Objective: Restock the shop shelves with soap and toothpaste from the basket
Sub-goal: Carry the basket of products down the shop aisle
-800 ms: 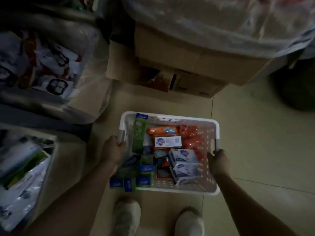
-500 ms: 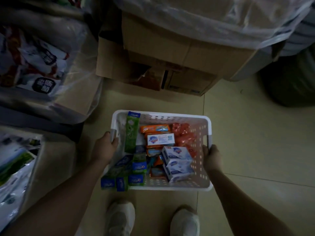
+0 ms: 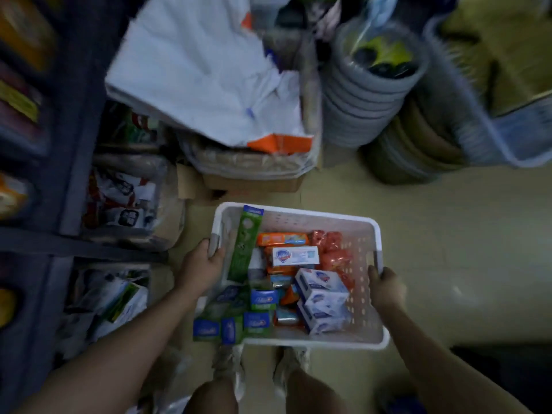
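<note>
I carry a white plastic basket (image 3: 313, 215) in front of me above the floor. My left hand (image 3: 204, 262) grips its left handle and my right hand (image 3: 385, 286) grips its right handle. Inside lie a long green toothpaste box (image 3: 245, 243), several short blue-and-green toothpaste boxes (image 3: 263, 298), white soap boxes (image 3: 324, 297), orange soap bars (image 3: 282, 239) and red wrapped packs (image 3: 333, 249). Some blue-green boxes (image 3: 219, 325) stick out over the near left corner.
Dark blue shelving (image 3: 64, 144) with bagged goods runs down the left. Ahead stand a cardboard box (image 3: 254, 177) under a white sack (image 3: 203, 85), stacked grey tubs (image 3: 370, 94) and a clear blue crate (image 3: 490, 127). Beige tiled floor (image 3: 448, 249) lies to the right.
The view has swung up and back, revealing the shelving, sack, tubs and crate. Both hands still hold the basket handles; the basket sits further right in view.
</note>
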The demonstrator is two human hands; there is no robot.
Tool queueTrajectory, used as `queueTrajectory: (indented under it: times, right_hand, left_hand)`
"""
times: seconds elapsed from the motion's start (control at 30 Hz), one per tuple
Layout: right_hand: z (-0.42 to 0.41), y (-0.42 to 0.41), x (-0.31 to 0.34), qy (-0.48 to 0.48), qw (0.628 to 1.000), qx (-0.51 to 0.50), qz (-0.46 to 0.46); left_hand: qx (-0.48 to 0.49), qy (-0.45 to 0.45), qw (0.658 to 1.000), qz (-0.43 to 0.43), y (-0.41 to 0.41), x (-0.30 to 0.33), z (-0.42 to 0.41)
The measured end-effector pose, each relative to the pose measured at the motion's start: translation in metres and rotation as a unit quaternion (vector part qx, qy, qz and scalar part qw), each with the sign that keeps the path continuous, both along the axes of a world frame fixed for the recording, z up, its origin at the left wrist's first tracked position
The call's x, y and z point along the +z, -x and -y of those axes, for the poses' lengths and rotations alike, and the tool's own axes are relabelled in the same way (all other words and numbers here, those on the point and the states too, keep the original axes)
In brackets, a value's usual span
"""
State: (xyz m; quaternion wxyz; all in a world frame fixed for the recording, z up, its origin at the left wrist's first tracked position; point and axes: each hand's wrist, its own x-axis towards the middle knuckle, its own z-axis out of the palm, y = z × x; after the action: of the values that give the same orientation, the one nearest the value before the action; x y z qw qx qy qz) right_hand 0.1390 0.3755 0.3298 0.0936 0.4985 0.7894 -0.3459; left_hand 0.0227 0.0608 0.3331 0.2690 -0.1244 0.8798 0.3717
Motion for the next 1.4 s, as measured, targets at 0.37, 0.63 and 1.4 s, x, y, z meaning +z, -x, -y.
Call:
queueTrajectory:
  times: [0.37, 0.63, 1.4]
  right_hand:
    - [-0.126, -0.065, 0.292, 0.018, 0.989, -0.132, -0.066]
    - [-0.253, -0.092, 0.349, -0.003, 0.957, -0.254, -0.141]
    - [-0.668, -0.072, 0.368, -0.086, 0.825, -0.531, -0.175]
  left_hand:
    - [-0.156, -0.066, 0.981, -0.099, 0.022, 0.307, -0.172]
    - [-0.27, -0.063, 0.95, -0.145, 0.05, 0.369, -0.345]
    - [-0.598, -0.084, 0.772, -0.199, 0.159, 0.383, -0.974]
